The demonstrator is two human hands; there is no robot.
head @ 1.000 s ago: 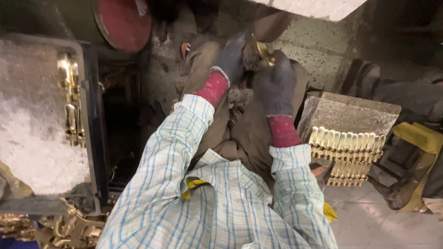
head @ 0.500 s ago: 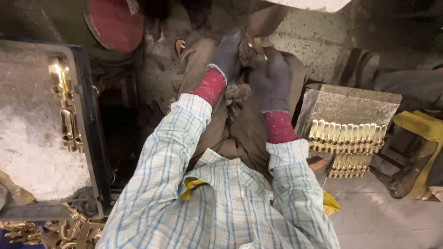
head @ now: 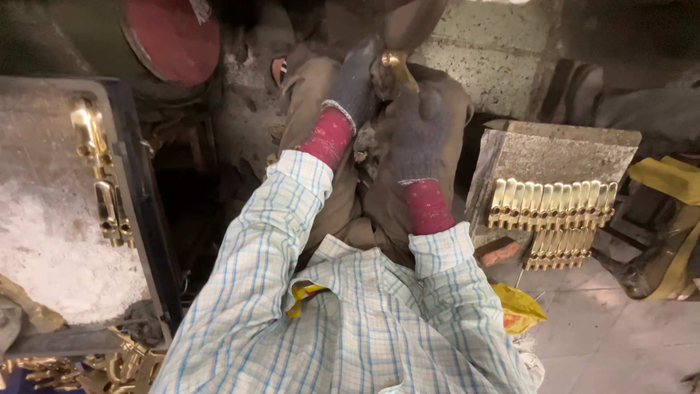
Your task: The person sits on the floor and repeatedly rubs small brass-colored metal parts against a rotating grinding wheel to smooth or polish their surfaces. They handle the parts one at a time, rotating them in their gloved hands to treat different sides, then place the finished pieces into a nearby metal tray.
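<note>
Both my hands wear grey knit gloves with red cuffs. My left hand and my right hand are closed together on a small golden brass piece, held up at the top middle of the view over my lap. Just above the piece sits a rounded brown shape, touching or nearly touching it; I cannot tell which. My checked shirt sleeves fill the lower middle.
A tray of white powder with brass pieces stands at the left. Rows of finished brass pieces lie on a stone block at the right. A red round disc is at top left. Yellow scraps lie by my right side.
My hands, holding the brass piece, have stayed near the top middle with only a small shift; the view has drifted slightly.
</note>
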